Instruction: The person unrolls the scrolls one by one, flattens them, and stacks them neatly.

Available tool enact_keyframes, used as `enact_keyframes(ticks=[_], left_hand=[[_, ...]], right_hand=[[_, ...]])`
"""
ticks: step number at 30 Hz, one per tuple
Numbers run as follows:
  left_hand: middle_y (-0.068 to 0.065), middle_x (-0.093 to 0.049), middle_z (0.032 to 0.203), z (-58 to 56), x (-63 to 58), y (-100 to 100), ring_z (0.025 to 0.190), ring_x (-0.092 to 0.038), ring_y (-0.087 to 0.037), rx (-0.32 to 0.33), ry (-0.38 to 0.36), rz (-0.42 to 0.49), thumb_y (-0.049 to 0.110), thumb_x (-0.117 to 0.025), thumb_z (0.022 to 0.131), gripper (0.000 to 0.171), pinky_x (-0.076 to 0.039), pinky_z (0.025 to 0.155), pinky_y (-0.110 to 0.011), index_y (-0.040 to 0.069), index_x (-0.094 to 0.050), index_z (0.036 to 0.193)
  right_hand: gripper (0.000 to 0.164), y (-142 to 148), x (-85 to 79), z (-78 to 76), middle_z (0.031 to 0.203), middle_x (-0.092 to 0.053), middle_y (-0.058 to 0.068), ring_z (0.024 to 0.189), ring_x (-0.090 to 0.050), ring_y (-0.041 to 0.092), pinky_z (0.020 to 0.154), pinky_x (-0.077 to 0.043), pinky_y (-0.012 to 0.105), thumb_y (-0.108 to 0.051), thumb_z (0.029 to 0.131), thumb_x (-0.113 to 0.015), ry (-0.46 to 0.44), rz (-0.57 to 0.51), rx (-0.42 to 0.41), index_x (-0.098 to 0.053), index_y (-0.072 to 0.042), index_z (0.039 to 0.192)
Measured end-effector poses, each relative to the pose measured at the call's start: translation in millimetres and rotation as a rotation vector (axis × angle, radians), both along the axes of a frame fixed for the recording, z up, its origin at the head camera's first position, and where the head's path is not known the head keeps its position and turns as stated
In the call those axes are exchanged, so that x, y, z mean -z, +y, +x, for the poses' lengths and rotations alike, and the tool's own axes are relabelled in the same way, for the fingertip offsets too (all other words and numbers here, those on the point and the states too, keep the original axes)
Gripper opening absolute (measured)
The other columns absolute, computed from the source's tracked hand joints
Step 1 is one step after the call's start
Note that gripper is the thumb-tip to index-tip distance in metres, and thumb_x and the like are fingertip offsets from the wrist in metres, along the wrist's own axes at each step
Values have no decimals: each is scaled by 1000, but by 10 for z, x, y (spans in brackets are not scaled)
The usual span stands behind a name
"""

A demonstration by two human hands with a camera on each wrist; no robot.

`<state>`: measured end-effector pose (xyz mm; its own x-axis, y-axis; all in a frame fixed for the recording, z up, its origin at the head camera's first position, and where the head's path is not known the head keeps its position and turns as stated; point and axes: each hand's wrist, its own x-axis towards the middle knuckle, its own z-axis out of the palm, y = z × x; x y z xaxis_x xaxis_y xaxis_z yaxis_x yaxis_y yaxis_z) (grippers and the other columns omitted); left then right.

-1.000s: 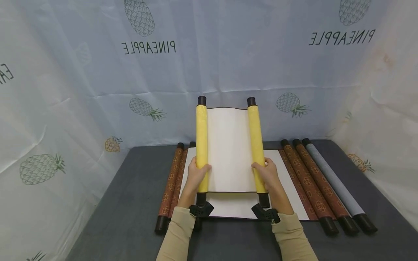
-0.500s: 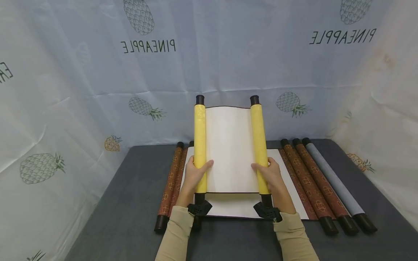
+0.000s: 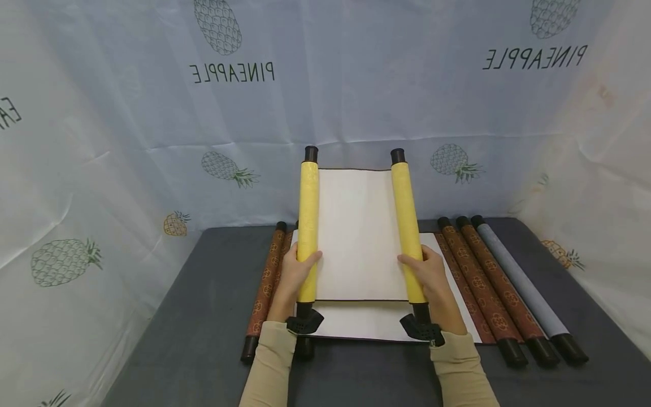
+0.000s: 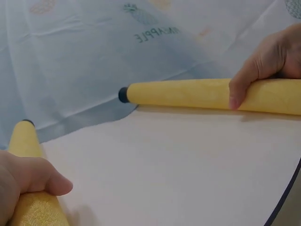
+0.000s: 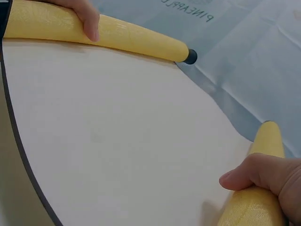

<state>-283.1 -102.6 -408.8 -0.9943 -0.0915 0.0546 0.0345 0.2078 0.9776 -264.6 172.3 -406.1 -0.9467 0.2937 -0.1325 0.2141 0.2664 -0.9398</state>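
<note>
A yellow scroll with black end knobs is held up, partly unrolled, its blank white paper (image 3: 362, 237) spread between two yellow rolls. My left hand (image 3: 295, 272) grips the left roll (image 3: 308, 215) low down, thumb lying over its inner side. On the other side my right hand (image 3: 429, 274) grips the right roll (image 3: 405, 217) at about the same height. In the left wrist view the left thumb (image 4: 44, 176) lies across the yellow roll; the right wrist view shows the right thumb (image 5: 244, 174) the same way. The fingers behind the rolls are hidden.
Beneath lies another opened scroll (image 3: 351, 322) with white paper and brown patterned borders on the dark table (image 3: 188, 316). Brown patterned rolls (image 3: 266, 282) stand at its left, more brown rolls (image 3: 483, 282) and a grey roll (image 3: 524, 282) at its right. A pineapple-print curtain (image 3: 346, 85) hangs behind.
Both hands have moved apart, the left one leftward and the right one rightward. The yellow rolls are farther apart and more white paper shows between them.
</note>
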Motion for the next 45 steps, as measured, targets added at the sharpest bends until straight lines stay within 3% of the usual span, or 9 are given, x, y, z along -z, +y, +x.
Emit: enact_keyframes(ticks=[9,12,16,22,28,31,36,41,45], left_hand=[[-17,-61,95,-3,-2,-93,73,-56,-17,-11,79,-14,15,-70,85,39,-47,62,-26,-4,-59,116],[-18,-61,99,-3,-8,-115,76,-57,-18,-17,104,-33,15,-71,84,43,-47,64,-25,-2,-57,121],[-22,-62,109,-15,10,-139,83,-60,-21,-11,136,-43,16,-73,83,53,-49,68,-25,1,-53,130],[-27,-64,116,-10,3,-138,86,-66,-22,54,117,-8,14,-73,83,62,-55,71,-31,3,-46,138],[-27,-57,122,4,-7,-78,96,-61,-30,73,80,-16,13,-63,90,62,-50,77,-33,0,-36,144],[-25,-54,125,0,5,-40,100,-58,-30,57,38,-2,15,-59,93,61,-47,78,-31,2,-33,147],[-21,-55,119,7,29,7,95,-57,-26,-5,-14,20,20,-57,93,55,-46,74,-28,2,-39,142],[-16,-57,102,23,55,16,80,-55,-19,-54,16,-10,23,-64,89,49,-45,66,-25,-2,-49,128],[-14,-56,98,29,58,-21,77,-53,-18,-65,47,-43,26,-74,82,54,-44,64,-26,-1,-51,123]], right_hand=[[61,63,-21,-29,96,-65,0,68,-60,4,63,-52,23,-16,84,-72,76,-79,-22,-46,-2,137],[63,88,-40,-11,111,-66,15,73,-61,5,67,-52,25,-18,87,-70,63,-53,-92,-41,0,140],[64,97,-44,7,135,-51,31,86,-61,12,75,-50,27,-16,91,-63,32,-17,-136,-34,4,144],[64,103,-48,7,141,-41,31,109,-52,32,87,-45,41,-14,96,-54,-4,-24,-101,-23,4,149],[60,105,-89,5,127,-45,22,99,-49,25,80,-42,34,-19,96,-48,-27,-52,-69,-27,3,148],[61,98,-95,13,119,-47,17,92,-48,20,75,-42,30,-24,95,-52,-43,-51,-50,-31,3,146],[76,125,-48,33,120,-46,15,92,-48,20,71,-42,28,-33,88,-67,-77,-13,-37,-30,-1,146],[83,169,-12,36,120,-46,18,92,-51,23,70,-44,29,-29,83,-73,-83,13,-30,-27,0,146],[80,191,-2,25,115,-47,19,89,-51,23,69,-44,30,-28,83,-71,-82,31,-32,-29,3,144]])
